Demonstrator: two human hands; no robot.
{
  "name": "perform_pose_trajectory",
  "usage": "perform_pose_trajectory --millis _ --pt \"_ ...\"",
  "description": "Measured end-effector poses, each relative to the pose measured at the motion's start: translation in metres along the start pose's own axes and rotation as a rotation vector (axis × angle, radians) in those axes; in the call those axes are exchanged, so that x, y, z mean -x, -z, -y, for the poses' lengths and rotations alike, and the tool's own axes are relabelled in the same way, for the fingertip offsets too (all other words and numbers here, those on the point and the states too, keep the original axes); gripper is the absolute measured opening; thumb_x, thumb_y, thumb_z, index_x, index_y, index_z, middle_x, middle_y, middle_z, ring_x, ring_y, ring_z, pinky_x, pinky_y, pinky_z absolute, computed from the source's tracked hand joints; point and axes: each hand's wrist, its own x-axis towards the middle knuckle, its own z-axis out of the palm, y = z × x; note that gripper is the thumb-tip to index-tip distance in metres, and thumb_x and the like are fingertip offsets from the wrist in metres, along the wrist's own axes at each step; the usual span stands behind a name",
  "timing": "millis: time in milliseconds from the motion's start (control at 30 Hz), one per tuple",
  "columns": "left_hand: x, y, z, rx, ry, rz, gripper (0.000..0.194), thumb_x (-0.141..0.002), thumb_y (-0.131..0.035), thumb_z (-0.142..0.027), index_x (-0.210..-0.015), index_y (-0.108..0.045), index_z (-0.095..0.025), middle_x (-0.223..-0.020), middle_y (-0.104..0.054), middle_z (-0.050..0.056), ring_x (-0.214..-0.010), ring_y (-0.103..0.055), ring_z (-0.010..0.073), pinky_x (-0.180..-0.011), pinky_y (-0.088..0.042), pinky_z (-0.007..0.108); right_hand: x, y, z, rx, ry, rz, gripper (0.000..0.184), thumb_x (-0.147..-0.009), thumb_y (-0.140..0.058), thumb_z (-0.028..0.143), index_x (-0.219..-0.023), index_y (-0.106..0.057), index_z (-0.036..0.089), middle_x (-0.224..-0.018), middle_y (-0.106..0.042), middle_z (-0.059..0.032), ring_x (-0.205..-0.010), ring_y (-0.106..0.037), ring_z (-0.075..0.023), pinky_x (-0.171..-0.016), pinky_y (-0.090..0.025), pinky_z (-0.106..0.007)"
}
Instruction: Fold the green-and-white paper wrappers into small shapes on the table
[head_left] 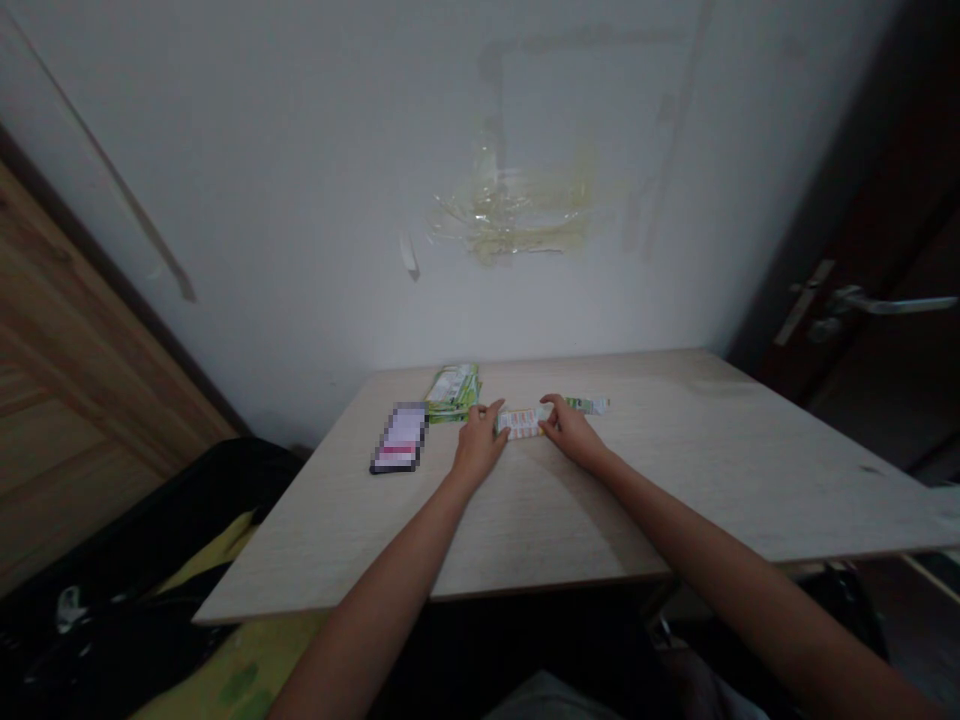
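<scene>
Both my hands are at a small white printed paper (523, 422) with orange lines and yellow edges, low over the table. My left hand (480, 438) pinches its left end between thumb and fingers. At the right end, my right hand (568, 425) grips it the same way. Whether it is a folded sheet or a flat packet, I cannot tell. Just beyond my right hand lies a green-and-white printed strip (589, 405), partly hidden by the fingers. A pile of green printed packets (454, 390) lies behind my left hand.
A phone (400, 437) with a blurred screen lies left of my left hand. The pale wooden table (337, 540) backs onto a wall (300, 250) with peeling tape (517, 225). A dark door with a metal handle (900, 303) stands at the right.
</scene>
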Motion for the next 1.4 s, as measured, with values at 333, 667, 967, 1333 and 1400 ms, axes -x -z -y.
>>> perform_pose_trajectory --millis 333,667,967,1333,1400 --pt "0.002 0.004 -0.004 -0.140 -0.038 0.105 0.028 -0.098 -0.050 -0.034 -0.108 -0.075 -0.025 -0.121 -0.068 0.007 -0.122 -0.052 0.0266 -0.108 -0.036 0.050 0.002 0.004 -0.001 0.251 0.134 0.076 0.029 -0.098 -0.055 0.038 -0.110 -0.075 0.019 -0.100 -0.066 -0.0110 -0.098 -0.059 -0.0224 -0.092 -0.042 -0.035" --pt "0.005 0.004 -0.001 -0.159 -0.060 0.166 0.032 -0.100 -0.046 -0.040 -0.114 -0.074 -0.031 -0.125 -0.067 0.005 -0.122 -0.050 0.0269 -0.107 -0.033 0.052 0.002 0.003 -0.001 0.265 0.158 0.005 0.026 -0.096 -0.057 0.026 -0.114 -0.075 0.020 -0.109 -0.061 -0.0132 -0.104 -0.055 -0.0250 -0.096 -0.043 -0.039" --pt "0.008 0.004 -0.011 -0.173 -0.147 0.204 0.033 -0.100 -0.046 -0.041 -0.121 -0.071 -0.034 -0.119 -0.063 0.005 -0.115 -0.052 0.0237 -0.105 -0.035 0.045 0.002 0.001 0.004 0.312 0.210 0.042 0.025 -0.094 -0.058 0.020 -0.109 -0.077 0.023 -0.106 -0.064 -0.0111 -0.104 -0.055 -0.0252 -0.095 -0.041 -0.041" --pt "0.004 0.002 -0.006 -0.049 -0.231 0.196 0.025 -0.095 -0.058 -0.038 -0.109 -0.077 -0.030 -0.110 -0.073 0.003 -0.111 -0.057 0.0230 -0.104 -0.037 0.042 -0.001 0.004 -0.004 0.295 0.129 0.055 0.026 -0.093 -0.055 0.018 -0.109 -0.076 0.018 -0.115 -0.070 -0.0122 -0.111 -0.060 -0.0249 -0.105 -0.038 -0.042" --pt "0.003 0.002 -0.005 -0.015 -0.249 0.200 0.025 -0.095 -0.058 -0.041 -0.103 -0.079 -0.028 -0.107 -0.075 0.002 -0.110 -0.059 0.0226 -0.103 -0.038 0.041 -0.001 0.004 -0.004 0.280 0.120 0.052 0.027 -0.095 -0.054 0.021 -0.110 -0.076 0.018 -0.120 -0.070 -0.0120 -0.115 -0.060 -0.0245 -0.108 -0.037 -0.042"
